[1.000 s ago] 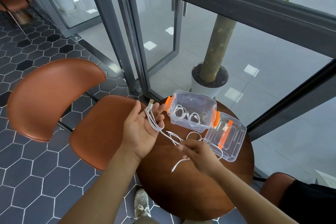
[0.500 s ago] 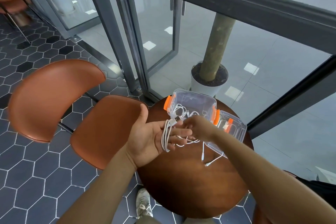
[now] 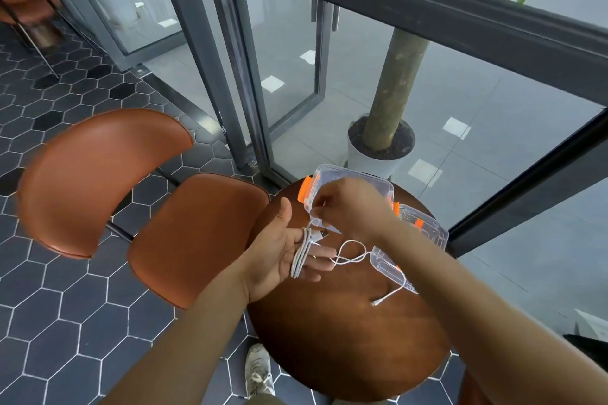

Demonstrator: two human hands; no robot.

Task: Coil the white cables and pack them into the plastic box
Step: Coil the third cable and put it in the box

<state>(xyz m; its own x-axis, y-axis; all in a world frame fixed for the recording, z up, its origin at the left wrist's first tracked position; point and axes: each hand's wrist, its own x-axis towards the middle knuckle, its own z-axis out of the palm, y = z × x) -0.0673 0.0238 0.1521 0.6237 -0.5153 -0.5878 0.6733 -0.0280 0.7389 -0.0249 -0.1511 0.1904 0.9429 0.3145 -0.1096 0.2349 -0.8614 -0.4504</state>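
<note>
In the head view, the left hand (image 3: 279, 255) is lying palm up over the near edge of the round wooden bench (image 3: 345, 345), fingers stretched out straight and thumb pointing up, gripping nothing. The white cable (image 3: 300, 256) is sitting in several loops wound around those fingers, with a plug showing just beside the loops. The right hand (image 3: 345, 207) is reaching across above the left fingertips, its fingers curled and pinching a strand of the same cable that is rising from the coil. The rest of the cable is trailing in a loose loop over the bench, its far plug lying on the wood. The clear plastic box (image 3: 362, 176) with orange latches is standing open at the far edge of the bench, partly hidden behind the right hand; what is inside cannot be told. Its lid (image 3: 427, 235) is lying just to the right, touching the box. A brown chair (image 3: 197, 233) is standing left of the bench.
</note>
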